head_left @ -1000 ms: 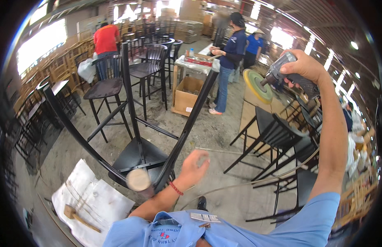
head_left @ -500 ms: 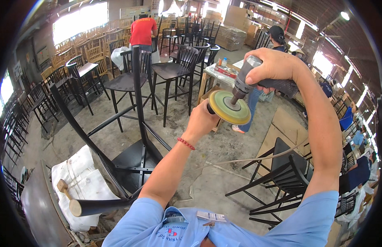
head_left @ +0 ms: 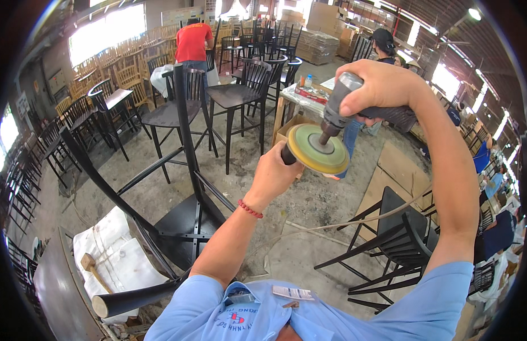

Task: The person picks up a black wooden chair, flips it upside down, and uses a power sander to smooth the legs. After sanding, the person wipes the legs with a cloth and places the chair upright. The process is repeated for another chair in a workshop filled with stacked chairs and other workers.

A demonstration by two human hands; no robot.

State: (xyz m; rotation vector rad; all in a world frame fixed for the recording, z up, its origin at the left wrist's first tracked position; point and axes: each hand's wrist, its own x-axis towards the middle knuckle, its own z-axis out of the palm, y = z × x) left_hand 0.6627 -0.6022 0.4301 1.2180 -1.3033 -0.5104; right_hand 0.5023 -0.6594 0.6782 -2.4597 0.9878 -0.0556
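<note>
Your right hand (head_left: 386, 91) is gripping the power sander (head_left: 347, 94), fingers wrapping closely round its body; your left hand (head_left: 275, 177) is clasping a black leg tip (head_left: 287, 156), fingers curling narrowly about it. That leg tip, apparently part of the upturned black bar chair (head_left: 187, 227), is sitting right under the sanding disc (head_left: 301, 141); the meeting faces are hiding from view. The chair is pointing legs-up, ahead and leftward, near a white cloth (head_left: 124, 258) carrying a wooden mallet (head_left: 89, 262). Judgement: you are probably smoothing the leg tip; the next move is calling for a firm left hold and light, level pressure.
</note>
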